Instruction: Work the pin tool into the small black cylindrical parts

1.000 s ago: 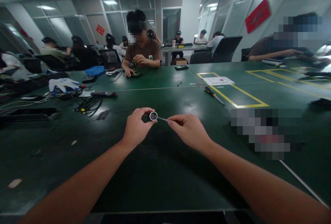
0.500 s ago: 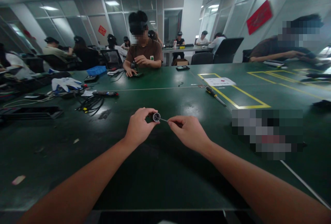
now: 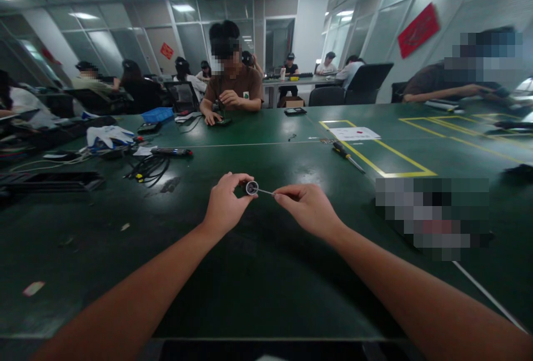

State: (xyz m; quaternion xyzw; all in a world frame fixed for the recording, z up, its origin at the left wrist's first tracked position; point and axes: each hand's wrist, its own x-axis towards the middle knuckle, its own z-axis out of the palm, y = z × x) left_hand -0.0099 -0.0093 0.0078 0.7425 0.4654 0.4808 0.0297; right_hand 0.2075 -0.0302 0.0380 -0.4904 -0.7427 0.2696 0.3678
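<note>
Above the green table, my left hand (image 3: 227,200) is closed round a small round part (image 3: 252,188) with a pale rim; its hollow end, dark inside, faces me. A thin pale rod (image 3: 265,192) reaches from the rim toward the right. My right hand (image 3: 310,209) pinches the rod's outer end between thumb and fingers. Whether the rod is fixed to the round part or only touches it, I cannot tell. Most of the part's body is hidden behind my left fingers.
A yellow-and-black screwdriver (image 3: 348,156) lies beyond my right hand, near a paper sheet (image 3: 355,133) and yellow tape. To the left are a coiled black cable (image 3: 147,171), a dark pen-like tool (image 3: 171,152) and white gloves (image 3: 109,136). A co-worker (image 3: 233,86) sits opposite.
My right hand has shifted slightly right, and a little more of the rod shows between the hands. My left hand keeps its hold on the round part. The view has tilted slightly.
</note>
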